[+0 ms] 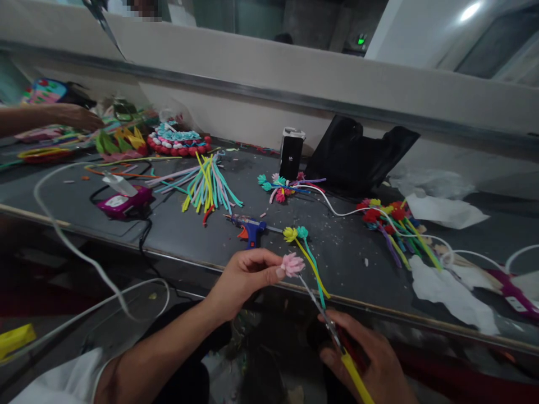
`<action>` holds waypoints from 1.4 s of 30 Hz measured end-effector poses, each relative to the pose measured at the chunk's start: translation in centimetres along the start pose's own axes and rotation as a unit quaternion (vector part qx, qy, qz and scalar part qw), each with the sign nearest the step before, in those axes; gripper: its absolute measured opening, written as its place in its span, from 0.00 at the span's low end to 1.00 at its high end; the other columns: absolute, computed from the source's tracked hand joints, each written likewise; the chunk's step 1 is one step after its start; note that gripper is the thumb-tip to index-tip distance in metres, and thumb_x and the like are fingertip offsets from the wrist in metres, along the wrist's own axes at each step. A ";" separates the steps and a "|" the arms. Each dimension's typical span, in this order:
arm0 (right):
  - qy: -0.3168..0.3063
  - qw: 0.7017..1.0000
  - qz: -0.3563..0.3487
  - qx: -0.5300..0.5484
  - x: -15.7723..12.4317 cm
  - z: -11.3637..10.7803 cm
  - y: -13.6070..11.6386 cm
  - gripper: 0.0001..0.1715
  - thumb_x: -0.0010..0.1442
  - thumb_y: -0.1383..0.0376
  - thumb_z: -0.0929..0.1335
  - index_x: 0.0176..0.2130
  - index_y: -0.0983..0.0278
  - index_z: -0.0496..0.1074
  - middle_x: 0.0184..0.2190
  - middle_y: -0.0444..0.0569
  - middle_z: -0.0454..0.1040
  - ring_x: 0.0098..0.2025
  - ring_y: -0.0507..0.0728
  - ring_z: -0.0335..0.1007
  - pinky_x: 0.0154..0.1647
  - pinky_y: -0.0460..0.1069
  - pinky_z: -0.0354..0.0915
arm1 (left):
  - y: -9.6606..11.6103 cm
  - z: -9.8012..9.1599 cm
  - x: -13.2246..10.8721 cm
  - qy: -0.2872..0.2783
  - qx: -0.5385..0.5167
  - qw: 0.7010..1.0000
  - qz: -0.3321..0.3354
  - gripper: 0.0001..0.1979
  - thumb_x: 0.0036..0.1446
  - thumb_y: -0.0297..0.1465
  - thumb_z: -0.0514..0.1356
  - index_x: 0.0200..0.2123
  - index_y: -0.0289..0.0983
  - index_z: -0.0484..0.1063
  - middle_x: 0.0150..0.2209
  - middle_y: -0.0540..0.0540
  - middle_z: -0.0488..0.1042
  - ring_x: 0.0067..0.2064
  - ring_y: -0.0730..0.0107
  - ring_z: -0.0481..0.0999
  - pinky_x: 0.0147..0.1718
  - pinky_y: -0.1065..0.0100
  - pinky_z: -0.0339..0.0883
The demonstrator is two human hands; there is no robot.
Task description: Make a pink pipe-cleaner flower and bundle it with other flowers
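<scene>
My left hand pinches a pale pink fuzzy pipe-cleaner flower between thumb and fingers, above the table's front edge. My right hand is closed around what look like long-nose pliers, with slim silver jaws and red and yellow handles. Their tip reaches the underside of the pink flower; whether it grips there I cannot tell. Just behind lie a yellow pipe-cleaner flower and a teal pipe-cleaner flower, their stems running toward the edge. A blue glue gun with an orange trigger rests beyond my left hand.
Loose pipe cleaners fan out behind the glue gun. Finished flowers lie by a black-and-silver device and in a bundle at right. White cables cross the table past a purple power strip. Another person's hand reaches in at far left.
</scene>
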State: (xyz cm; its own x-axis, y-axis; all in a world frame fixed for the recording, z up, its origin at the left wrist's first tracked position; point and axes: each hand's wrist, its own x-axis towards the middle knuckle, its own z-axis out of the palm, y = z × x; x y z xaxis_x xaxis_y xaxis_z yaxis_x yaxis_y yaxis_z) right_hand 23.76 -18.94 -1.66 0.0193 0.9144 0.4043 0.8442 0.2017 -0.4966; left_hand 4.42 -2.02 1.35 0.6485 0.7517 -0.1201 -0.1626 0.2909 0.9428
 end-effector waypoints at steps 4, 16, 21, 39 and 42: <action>0.005 1.000 0.000 0.002 -0.2 0.2 0.2 0.20 0.56 0.60 0.70 0.48 0.60 0.69 0.38 0.45 0.81 0.37 0.53 0.80 0.38 0.39 0.73 | 0.1 0.1 -0.1 0.013 0.015 1.000 0.007 0.08 0.47 0.33 0.70 0.31 0.37 0.80 0.38 0.44 0.82 0.44 0.61 0.79 0.49 0.62 0.68; 0.026 1.000 -0.017 0.001 -0.2 0.3 0.3 0.20 0.58 0.59 0.70 0.49 0.61 0.68 0.37 0.46 0.81 0.36 0.53 0.80 0.39 0.40 0.73 | 0.1 0.2 0.0 0.018 0.028 0.999 0.013 0.08 0.48 0.33 0.70 0.32 0.37 0.81 0.39 0.44 0.82 0.45 0.61 0.79 0.50 0.62 0.68; 0.024 1.000 -0.001 0.015 -0.2 0.2 0.2 0.19 0.56 0.59 0.71 0.47 0.61 0.71 0.36 0.46 0.82 0.35 0.53 0.80 0.38 0.40 0.73 | 0.1 0.2 0.0 0.016 0.034 0.999 0.021 0.07 0.48 0.33 0.70 0.32 0.38 0.81 0.38 0.44 0.82 0.44 0.62 0.79 0.49 0.63 0.68; 0.047 0.999 -0.009 -0.017 -0.2 0.1 0.0 0.19 0.58 0.60 0.69 0.48 0.61 0.70 0.36 0.47 0.81 0.34 0.52 0.80 0.37 0.40 0.73 | -0.2 0.0 0.1 0.020 0.042 0.999 0.008 0.09 0.48 0.35 0.70 0.32 0.37 0.81 0.36 0.44 0.81 0.41 0.64 0.78 0.45 0.66 0.68; 0.046 0.999 -0.012 -0.022 -0.2 0.2 0.1 0.19 0.57 0.59 0.69 0.48 0.62 0.70 0.36 0.47 0.81 0.34 0.52 0.80 0.37 0.40 0.73 | -0.2 0.0 0.1 0.025 0.041 0.999 0.004 0.08 0.47 0.34 0.70 0.31 0.37 0.81 0.36 0.45 0.81 0.40 0.65 0.78 0.44 0.68 0.67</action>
State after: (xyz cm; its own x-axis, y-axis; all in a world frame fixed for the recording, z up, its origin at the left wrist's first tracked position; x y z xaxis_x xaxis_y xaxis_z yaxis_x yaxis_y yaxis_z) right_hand 23.77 -19.00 -1.93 0.0456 0.8729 0.4857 0.8681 0.2059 -0.4516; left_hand 4.50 -2.00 1.14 0.6097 0.7826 -0.1259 -0.1051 0.2373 0.9657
